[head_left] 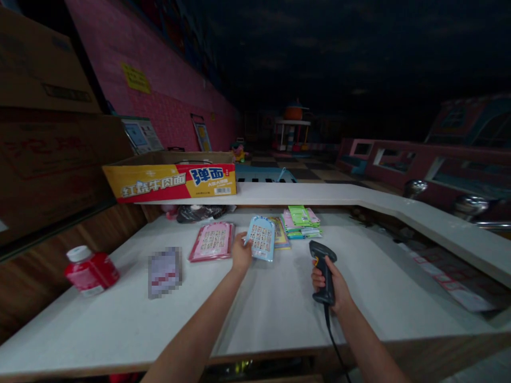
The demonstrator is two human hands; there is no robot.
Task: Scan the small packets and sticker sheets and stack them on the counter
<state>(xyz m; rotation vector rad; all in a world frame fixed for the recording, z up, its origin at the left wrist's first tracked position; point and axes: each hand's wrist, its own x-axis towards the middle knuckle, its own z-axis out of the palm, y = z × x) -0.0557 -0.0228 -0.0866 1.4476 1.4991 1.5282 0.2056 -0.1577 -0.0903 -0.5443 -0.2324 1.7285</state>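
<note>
The left hand (241, 254) pinched the edge of a pale blue card pack (261, 238) lifted just above the white bench (275, 308), beside a pink card pack (212, 241) lying flat, while the right hand (334, 287) was closed round the grip of a black barcode scanner (323, 270) whose cord trailed off the near edge. Farther back lay a fanned heap of green and pink packs (300, 222), and to the left a red bottle (91, 271) on its side (white cap outward). A yellow-and-red noodle carton (171, 180) sat on the raised shelf (319, 194), before a pink brick wall (159, 90) and a dim, dark room.
</note>
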